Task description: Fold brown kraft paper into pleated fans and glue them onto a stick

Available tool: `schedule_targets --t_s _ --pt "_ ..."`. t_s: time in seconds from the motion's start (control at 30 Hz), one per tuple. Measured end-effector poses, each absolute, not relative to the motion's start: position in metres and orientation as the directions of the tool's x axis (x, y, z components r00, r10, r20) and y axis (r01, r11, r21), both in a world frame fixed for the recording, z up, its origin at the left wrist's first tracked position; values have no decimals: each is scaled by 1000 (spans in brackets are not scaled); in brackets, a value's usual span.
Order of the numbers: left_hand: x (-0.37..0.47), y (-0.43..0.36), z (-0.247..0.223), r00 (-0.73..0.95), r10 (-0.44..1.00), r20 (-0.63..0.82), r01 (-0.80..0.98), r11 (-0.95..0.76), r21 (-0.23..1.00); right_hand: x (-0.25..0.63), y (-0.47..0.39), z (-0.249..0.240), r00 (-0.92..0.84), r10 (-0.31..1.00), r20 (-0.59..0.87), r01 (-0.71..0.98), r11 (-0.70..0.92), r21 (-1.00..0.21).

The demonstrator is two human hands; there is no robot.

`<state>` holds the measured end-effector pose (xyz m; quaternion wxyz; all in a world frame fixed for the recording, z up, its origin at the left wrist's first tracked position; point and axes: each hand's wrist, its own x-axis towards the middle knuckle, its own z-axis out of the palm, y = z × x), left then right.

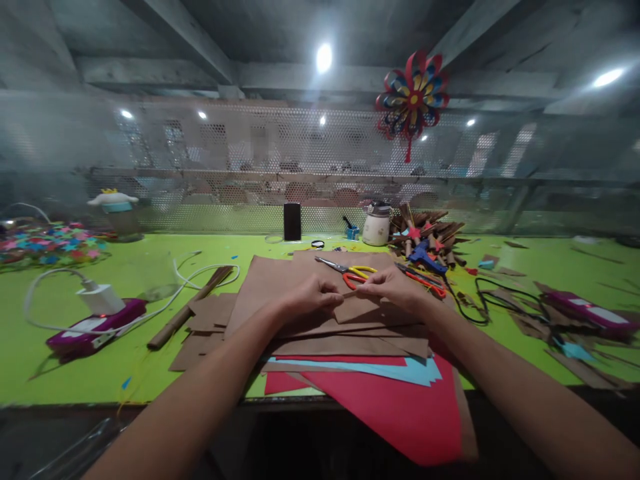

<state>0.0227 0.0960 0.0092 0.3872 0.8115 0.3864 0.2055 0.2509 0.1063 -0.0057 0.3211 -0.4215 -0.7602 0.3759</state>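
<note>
A small piece of brown paper (359,309) lies between my two hands, above a stack of larger brown sheets (265,287). My left hand (315,297) is curled, with thumb and finger closed at the left edge of that piece. On the other side, my right hand (393,288) pinches its upper edge. Scissors (345,268) with one yellow and one red handle rest open on the stack just beyond my fingers. Beneath the brown sheets, light blue paper (420,371) and red paper (400,413) stick out over the table's front edge.
Right of the stack are a blue glue gun (425,257), red-handled pliers or scissors (430,283) and a heap of brown paper rolls (440,230). A purple power strip (95,333) with a white charger (103,299) is left; another purple strip (590,310) is right. A white jug (376,227) stands behind.
</note>
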Motion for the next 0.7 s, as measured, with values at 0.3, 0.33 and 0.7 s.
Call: schedule_targets --t_s 0.3,0.33,0.7 --pt "19 91 19 627 765 -145 411 -167 896 247 95 7 -460 879 126 378 322 -868" --pt "18 91 19 636 756 -154 395 -147 907 247 96 5 -461 879 123 371 316 -873" --pt "18 93 15 600 781 -171 381 -91 920 252 106 -4 -459 858 231 381 425 -821"
